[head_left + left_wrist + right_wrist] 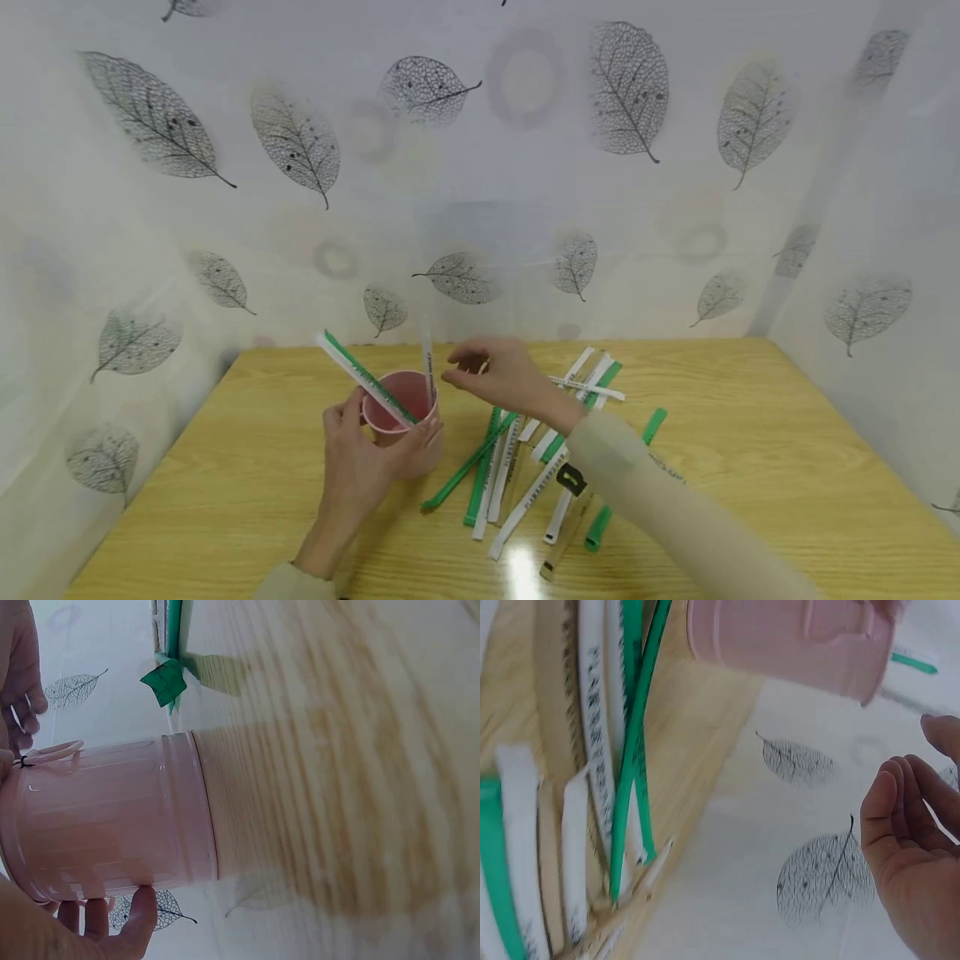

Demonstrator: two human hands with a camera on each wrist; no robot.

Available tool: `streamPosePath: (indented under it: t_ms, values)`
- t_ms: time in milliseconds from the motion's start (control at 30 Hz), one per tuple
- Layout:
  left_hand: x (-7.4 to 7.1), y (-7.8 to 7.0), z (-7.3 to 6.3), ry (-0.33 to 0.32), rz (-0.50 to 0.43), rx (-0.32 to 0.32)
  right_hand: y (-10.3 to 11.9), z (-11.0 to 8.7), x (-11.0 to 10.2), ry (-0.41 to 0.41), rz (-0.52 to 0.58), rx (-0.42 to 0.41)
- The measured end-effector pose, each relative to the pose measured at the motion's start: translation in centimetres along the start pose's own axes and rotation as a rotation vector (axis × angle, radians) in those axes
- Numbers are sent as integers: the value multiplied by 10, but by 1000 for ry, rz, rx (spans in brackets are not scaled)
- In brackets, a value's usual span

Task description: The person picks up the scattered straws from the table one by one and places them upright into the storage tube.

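My left hand grips a pink bucket standing on the table, fingers on its far left side and thumb at the near rim. In the left wrist view, the bucket has a small looped handle. Leaning left inside it are a green wrapped stick and a white wrapped stick. Another white wrapped stick, partly blurred, stands nearly upright against the right inner side. Just right of it hovers my right hand, fingers loosely bent, thumb apart, holding nothing; the right wrist view shows its bent fingers.
Right of the bucket lies a loose pile of long, narrow green, white and brown wrapped sticks, partly under the right forearm. A small black object shows beside the right sleeve. Leaf-patterned cloth encloses the wooden table behind and at the sides.
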State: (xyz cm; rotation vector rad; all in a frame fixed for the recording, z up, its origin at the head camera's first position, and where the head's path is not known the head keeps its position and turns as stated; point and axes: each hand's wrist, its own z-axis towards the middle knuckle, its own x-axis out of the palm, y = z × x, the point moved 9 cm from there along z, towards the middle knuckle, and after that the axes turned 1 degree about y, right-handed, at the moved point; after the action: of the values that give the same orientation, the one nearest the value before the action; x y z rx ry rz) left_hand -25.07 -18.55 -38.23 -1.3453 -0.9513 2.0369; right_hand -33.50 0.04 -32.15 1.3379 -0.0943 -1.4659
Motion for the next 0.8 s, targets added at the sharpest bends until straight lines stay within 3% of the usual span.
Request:
streamPosePath:
  t_ms: [167, 333, 567, 800]
  values:
    - [-2, -2, 0, -15, -10, 11, -23, -16, -28, 19, -58, 81]
    - [-4, -3, 0, -25, -4, 25, -58, -38, -46, 113, -147, 180]
    - [-1, -2, 1, 3, -80, 11, -102, -70, -53, 246, -317, 210]
    - [2, 2, -1, 39, -93, -43, -123, -89, -55, 270, -329, 292]
